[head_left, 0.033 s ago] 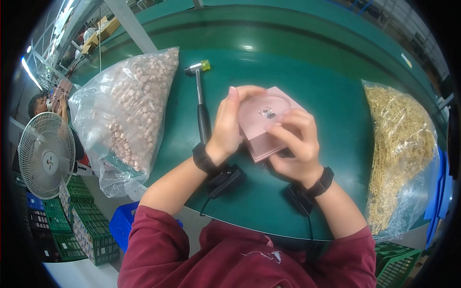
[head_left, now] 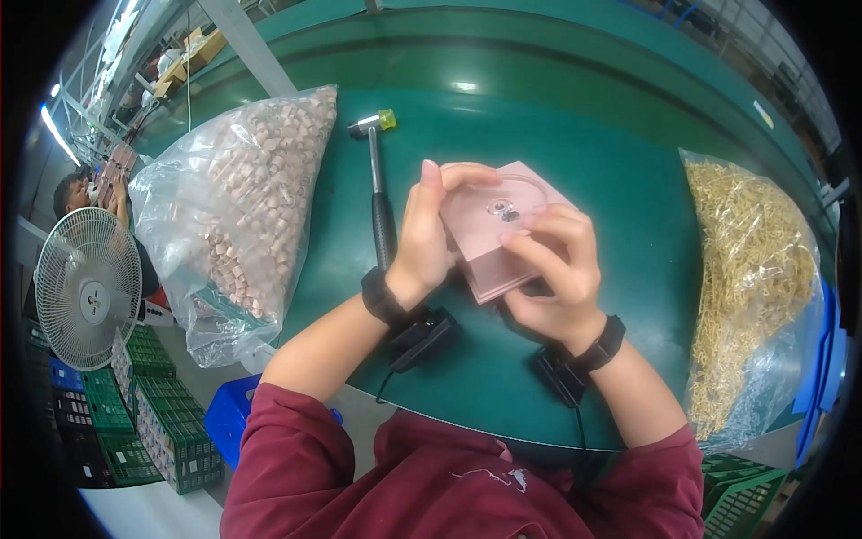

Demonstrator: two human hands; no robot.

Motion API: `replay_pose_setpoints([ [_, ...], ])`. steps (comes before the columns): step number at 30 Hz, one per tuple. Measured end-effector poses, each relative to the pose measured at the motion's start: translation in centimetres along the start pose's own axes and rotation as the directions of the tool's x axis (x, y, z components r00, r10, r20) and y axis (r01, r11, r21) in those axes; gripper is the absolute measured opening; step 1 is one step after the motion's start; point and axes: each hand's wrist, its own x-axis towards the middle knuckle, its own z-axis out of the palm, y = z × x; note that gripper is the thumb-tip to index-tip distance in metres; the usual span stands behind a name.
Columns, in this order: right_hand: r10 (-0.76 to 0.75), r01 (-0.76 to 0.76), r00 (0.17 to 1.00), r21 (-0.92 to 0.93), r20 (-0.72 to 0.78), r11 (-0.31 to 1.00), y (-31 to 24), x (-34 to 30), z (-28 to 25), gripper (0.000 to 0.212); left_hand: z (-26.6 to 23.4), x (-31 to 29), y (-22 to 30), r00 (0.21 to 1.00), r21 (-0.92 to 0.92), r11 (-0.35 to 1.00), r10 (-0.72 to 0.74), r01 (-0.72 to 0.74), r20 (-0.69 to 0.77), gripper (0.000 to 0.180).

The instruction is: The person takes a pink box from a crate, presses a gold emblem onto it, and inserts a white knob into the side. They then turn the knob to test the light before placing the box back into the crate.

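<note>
Above the table I hold a pink box-shaped piece [head_left: 503, 256], tilted, with a round recess in its upper face. A small ring-shaped hub and a dark bit sit in the middle of that recess. My left hand [head_left: 429, 229] grips the piece at its left side, with fingers curled over the far left edge. My right hand [head_left: 561, 265] clasps its right side, fingertips resting on the top face near the hub and thumb low at the near edge. Whether the right fingers pinch a small part is hidden.
A hammer [head_left: 381, 198] with a black grip and yellow tip lies on the green table [head_left: 602, 368]. Left stands a clear bag of small pinkish blocks [head_left: 247, 189]; right, a bag of yellowish pieces [head_left: 750, 269]. A fan [head_left: 90, 287], crates [head_left: 175, 431] and another person [head_left: 72, 193] are farther left.
The whole view has shifted very slightly. Both hands keep their hold on the pink piece, and nothing has been taken up or let go.
</note>
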Motion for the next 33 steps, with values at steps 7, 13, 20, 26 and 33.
replay_pose_setpoints([
  [7, 0.011, -0.011, 1.0, 0.002, -0.013, 1.0, -0.5, 0.2, -0.1, 0.045, 1.7, -0.5, 0.5, 0.995, -0.136, 0.989, -0.074, 0.065, -0.063, 0.088],
  [13, -0.011, 0.011, 1.0, -0.079, -0.006, 0.997, -1.1, 0.5, 0.1, 0.044, 1.3, 0.0, 0.3, 0.996, -0.048, 0.999, -0.008, 0.004, -0.084, 0.086],
  [20, 0.051, -0.05, 0.999, -0.088, 0.01, 0.995, -0.6, 0.4, -0.1, 0.044, 0.3, 0.2, 0.4, 0.95, 0.153, 0.972, 0.212, -0.18, -0.228, 0.059],
  [26, 0.265, -0.271, 0.942, -0.001, -0.204, 0.963, 0.8, 0.4, -0.8, 0.052, 0.2, 0.1, 2.6, 0.866, 0.649, 0.621, 0.486, -0.439, 0.12, 0.027],
  [33, 0.276, -0.269, 0.942, 0.061, -0.192, 0.961, 1.5, 0.0, -0.8, 0.056, 0.8, 0.5, 2.3, 0.777, 0.632, 0.501, 0.563, -0.591, 0.28, 0.03],
])
